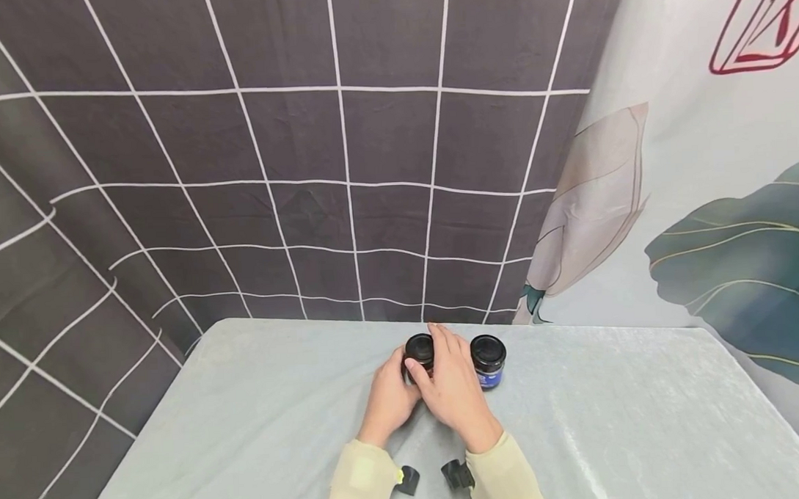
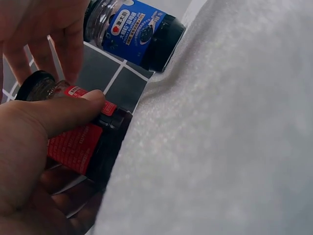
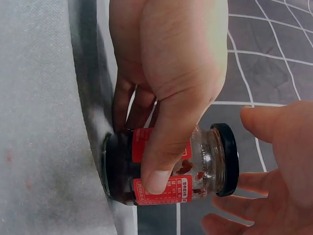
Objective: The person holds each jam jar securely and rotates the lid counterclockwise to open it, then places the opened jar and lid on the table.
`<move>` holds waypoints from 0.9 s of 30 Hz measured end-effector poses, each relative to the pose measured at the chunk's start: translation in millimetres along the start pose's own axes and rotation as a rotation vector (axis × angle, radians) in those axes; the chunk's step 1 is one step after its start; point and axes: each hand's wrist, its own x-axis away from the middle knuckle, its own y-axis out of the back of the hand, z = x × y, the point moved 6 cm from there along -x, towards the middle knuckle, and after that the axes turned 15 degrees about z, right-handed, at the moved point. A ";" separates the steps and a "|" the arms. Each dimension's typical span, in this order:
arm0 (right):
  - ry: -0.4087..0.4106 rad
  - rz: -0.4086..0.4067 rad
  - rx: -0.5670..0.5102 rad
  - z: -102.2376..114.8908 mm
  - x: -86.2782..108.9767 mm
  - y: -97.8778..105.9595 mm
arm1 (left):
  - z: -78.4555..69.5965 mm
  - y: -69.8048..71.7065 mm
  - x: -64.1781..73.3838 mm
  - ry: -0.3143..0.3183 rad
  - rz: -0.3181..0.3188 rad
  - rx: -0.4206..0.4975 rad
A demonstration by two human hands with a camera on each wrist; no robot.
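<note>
A glass jar with a red label [image 3: 178, 190] and a black lid [image 1: 419, 347] stands upright with its base at the cloth. My left hand [image 1: 390, 400] grips its side, the thumb lying across the label in both wrist views. Dark contents fill the lower part, and reddish bits stick to the glass above. My right hand [image 1: 453, 387] hovers close to the lid, its fingers spread and relaxed, with the thumb overlapping the jar in the head view. Just right of that hand is a second jar [image 1: 488, 360], black-lidded with a blue label [image 2: 134, 28].
A pale, slightly wrinkled cloth [image 1: 247, 431] covers the table. Dark curtain fabric with white grid lines [image 1: 290, 136] hangs behind and left; a white leaf-patterned curtain [image 1: 673, 144] hangs at right. Black wrist-worn pieces [image 1: 407, 480] show by both cuffs.
</note>
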 end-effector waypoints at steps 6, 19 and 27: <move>-0.011 0.011 -0.013 1.0 -0.2 0.1 | -1.2 2.8 0.8 0.016 -0.004 -0.017; -0.022 0.005 -0.007 0.5 0.5 1.7 | -5.2 7.8 4.1 0.037 -0.032 -0.074; -0.053 -0.005 -0.018 -1.2 -1.2 1.9 | -8.3 14.0 5.4 0.027 -0.067 -0.123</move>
